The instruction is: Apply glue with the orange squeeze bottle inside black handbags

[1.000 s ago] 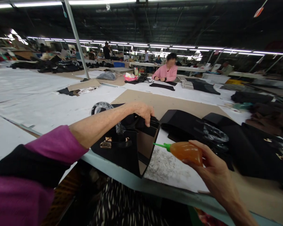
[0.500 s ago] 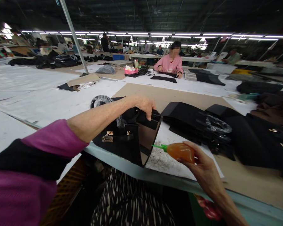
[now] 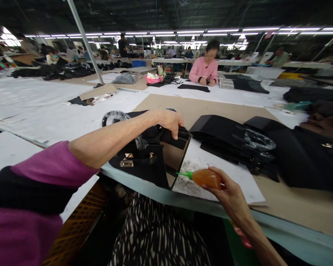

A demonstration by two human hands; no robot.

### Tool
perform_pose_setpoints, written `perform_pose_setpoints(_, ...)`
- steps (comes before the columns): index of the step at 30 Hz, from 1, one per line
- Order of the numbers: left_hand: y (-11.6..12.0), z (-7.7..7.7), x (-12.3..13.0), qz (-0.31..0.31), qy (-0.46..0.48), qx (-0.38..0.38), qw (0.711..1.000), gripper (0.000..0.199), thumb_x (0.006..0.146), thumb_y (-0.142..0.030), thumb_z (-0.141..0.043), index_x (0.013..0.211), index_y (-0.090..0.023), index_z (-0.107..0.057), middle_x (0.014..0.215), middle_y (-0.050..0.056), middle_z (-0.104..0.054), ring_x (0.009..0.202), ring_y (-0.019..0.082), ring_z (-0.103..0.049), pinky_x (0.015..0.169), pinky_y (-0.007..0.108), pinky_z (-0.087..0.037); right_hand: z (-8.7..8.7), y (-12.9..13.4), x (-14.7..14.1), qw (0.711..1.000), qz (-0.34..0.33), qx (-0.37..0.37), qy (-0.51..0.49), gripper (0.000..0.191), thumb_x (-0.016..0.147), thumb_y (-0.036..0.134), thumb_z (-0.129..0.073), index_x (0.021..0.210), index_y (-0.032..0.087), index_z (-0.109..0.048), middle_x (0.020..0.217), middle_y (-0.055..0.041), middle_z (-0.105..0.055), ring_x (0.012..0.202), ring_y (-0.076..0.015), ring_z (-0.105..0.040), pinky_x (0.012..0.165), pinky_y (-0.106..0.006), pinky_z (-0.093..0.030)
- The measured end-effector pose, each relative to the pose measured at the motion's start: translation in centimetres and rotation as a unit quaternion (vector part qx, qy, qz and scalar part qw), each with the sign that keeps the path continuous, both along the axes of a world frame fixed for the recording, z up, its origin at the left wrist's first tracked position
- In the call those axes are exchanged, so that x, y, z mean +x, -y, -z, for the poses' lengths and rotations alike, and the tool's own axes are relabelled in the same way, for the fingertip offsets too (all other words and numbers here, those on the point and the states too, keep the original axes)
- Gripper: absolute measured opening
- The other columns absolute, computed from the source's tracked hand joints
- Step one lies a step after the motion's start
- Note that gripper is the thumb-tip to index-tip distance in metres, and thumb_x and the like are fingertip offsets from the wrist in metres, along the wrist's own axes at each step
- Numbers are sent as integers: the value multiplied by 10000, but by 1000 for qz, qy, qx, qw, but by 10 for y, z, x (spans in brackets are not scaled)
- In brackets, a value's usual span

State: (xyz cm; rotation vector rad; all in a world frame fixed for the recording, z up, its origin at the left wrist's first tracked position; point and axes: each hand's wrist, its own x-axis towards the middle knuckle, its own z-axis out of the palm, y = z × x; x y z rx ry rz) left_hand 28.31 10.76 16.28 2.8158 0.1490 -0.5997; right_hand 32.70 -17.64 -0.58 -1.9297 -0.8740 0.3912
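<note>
**Nozzle slides down the bag's edge to its near corner**

Taking the black bag (image 3: 140, 170) as the clock's centre, the left hand (image 3: 170, 123) is at 1 o'clock, its grip clasped over the bag's upper edge, much as half a second ago. The right hand (image 3: 224, 186), at 4 o'clock, has its grip wrapped round an amber squeeze bottle (image 3: 207, 178). The green nozzle (image 3: 184, 174) points to 9 o'clock, its tip at the bag's open side; it has moved down that edge, closer to the near corner than before. At 1 o'clock the co-worker in pink (image 3: 204, 68) has brought both hands together, where they were apart.

The bag lies at the front of the tabletop (image 3: 16, 96), its open side facing 3 o'clock and showing a brown interior with a black piece across it. A film-wrapped handle (image 3: 115, 116) stands at 10 o'clock. The bottle looks translucent; its fill level cannot be told. Far off at 12 o'clock, a pink basket (image 3: 150, 80) holds crumpled white material, and beyond it is a blue bin (image 3: 138, 63), its contents unclear. Below the tabletop at 8 o'clock is a brown lattice crate (image 3: 86, 210). Stacked black pieces (image 3: 219, 127) lie at 2 o'clock.
</note>
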Motion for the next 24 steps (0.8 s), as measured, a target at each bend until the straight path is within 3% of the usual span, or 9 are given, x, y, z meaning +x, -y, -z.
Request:
perform_pose_setpoints(5,17,-6,-21,0,20,21,1000,255,650,-218,-656,897,-179,-705,609,-38,-591,648,137,-529,628,234,-352,-2,-1,-4,999,2,7,-45,531,689,475,-722,1124,229,-542,1066,-52,-617,936,-267,-584,861,-394,-454)
perform_pose_setpoints(9,28,-12,-41,-5,40,65,997,210,698,-194,-625,899,-183,-689,657,-27,-598,667,136,-532,612,225,-345,-10,-3,-1,987,12,46,-155,563,653,426,-762,1118,204,-536,961,-42,-639,883,-265,-599,768,-367,-507)
perform_pose_setpoints(13,24,-23,-57,-17,72,110,991,202,756,-177,-574,934,-175,-670,744,12,-623,722,144,-553,634,220,-352,-12,-5,3,972,23,80,-218,559,699,462,-715,1133,182,-502,985,-75,-632,866,-272,-607,640,-352,-549)
perform_pose_setpoints(17,15,-33,-67,-45,91,171,980,190,787,-205,-534,922,-166,-662,739,36,-623,740,166,-564,644,238,-365,-6,-10,9,961,35,106,-252,510,751,481,-663,1134,189,-494,1035,-94,-623,892,-286,-615,651,-371,-560)
perform_pose_setpoints(20,11,-24,-71,-43,103,201,973,203,802,-237,-508,921,-162,-655,762,64,-631,758,193,-578,646,264,-377,0,-17,13,957,36,122,-262,497,762,469,-663,1140,199,-487,1068,-96,-611,912,-288,-613,673,-372,-555)
perform_pose_setpoints(24,13,5,-73,-17,120,194,973,209,814,-245,-485,910,-144,-642,802,101,-646,779,226,-599,667,302,-408,6,-30,16,958,31,129,-255,489,763,465,-669,1129,195,-488,1065,-95,-607,934,-288,-603,684,-364,-550)
